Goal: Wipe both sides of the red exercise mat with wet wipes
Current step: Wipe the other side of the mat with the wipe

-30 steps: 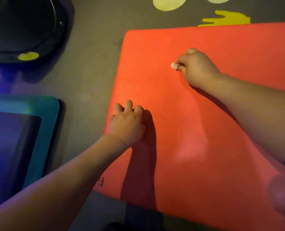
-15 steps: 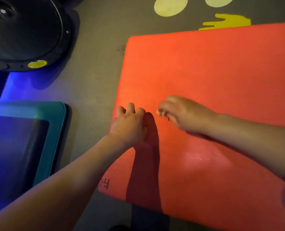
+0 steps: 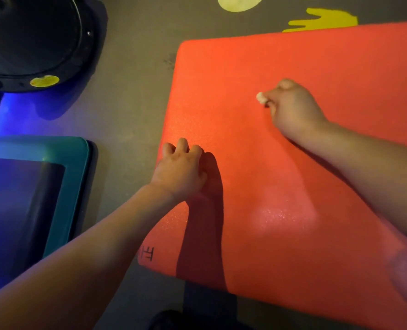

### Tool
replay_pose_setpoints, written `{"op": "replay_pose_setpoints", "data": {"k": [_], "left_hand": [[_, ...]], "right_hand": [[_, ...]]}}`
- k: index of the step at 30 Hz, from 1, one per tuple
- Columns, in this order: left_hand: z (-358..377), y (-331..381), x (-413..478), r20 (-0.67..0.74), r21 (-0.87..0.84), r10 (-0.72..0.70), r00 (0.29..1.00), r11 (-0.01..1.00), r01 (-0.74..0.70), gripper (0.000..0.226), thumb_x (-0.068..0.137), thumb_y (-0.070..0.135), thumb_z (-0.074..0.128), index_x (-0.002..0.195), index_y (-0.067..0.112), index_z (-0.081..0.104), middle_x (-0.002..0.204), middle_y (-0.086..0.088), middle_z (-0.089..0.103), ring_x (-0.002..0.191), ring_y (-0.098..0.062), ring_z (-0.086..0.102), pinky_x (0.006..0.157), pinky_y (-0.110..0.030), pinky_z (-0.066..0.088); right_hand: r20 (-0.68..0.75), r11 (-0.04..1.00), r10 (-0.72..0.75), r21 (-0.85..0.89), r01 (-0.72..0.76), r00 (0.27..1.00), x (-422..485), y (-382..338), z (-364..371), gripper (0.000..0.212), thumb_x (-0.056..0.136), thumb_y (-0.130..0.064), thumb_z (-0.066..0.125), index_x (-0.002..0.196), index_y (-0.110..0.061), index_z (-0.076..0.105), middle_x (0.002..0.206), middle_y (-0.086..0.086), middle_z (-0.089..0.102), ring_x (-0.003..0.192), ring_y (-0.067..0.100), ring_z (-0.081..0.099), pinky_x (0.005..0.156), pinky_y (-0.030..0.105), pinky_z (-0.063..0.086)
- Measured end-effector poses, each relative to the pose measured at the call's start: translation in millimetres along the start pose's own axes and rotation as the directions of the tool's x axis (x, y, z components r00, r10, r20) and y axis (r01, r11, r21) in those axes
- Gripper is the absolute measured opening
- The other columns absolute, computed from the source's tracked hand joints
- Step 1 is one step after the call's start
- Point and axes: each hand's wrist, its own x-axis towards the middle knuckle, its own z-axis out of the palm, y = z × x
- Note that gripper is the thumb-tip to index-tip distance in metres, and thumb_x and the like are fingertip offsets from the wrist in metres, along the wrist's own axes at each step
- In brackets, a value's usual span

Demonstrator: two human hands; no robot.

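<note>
The red exercise mat [image 3: 293, 186] lies flat on the grey floor [image 3: 131, 91], filling the centre and right of the frame. The right hand [image 3: 293, 108], in the upper right, pinches a small white wet wipe [image 3: 260, 96] against the mat. The left hand [image 3: 178, 170] rests near the mat's left edge, its fingers loosely bent with the tips down, holding nothing. A teal-edged pad [image 3: 78, 177] sits at the left.

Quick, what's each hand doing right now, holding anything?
Left hand: open, holding nothing, fingers resting on the red mat.
Right hand: closed around a small white wet wipe.
</note>
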Motion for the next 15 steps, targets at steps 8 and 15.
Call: {"op": "replay_pose_setpoints", "data": {"k": [8, 15], "left_hand": [[-1.0, -7.9, -8.3, -0.027, -0.124, 0.001, 1.000, 0.992, -0.005, 0.031, 0.086, 0.030, 0.064, 0.113, 0.016, 0.059, 0.118, -0.012, 0.049, 0.115, -0.042, 0.043, 0.101, -0.047, 0.037], [5.5, -14.6, -18.3, -0.082, -0.163, 0.063, 0.995, 0.984, -0.076, 0.041, 0.082, 0.038, 0.050, 0.116, 0.016, 0.060, 0.118, -0.011, 0.053, 0.116, -0.040, 0.048, 0.100, -0.050, 0.042]], "right_hand": [[0.251, 0.889, -0.439, 0.261, 0.376, 0.863, -117.4, -77.7, 18.5, 0.030, 0.076, 0.008, 0.064, 0.101, -0.008, 0.070, 0.090, 0.008, 0.063, 0.084, 0.030, 0.061, 0.073, 0.038, 0.052], [0.002, 0.988, -0.151, 0.035, 0.151, 0.988, -55.8, -19.5, -7.2, 0.027, 0.093, -0.005, 0.052, 0.110, -0.012, 0.073, 0.093, 0.013, 0.061, 0.085, 0.034, 0.062, 0.075, 0.037, 0.050]]}}
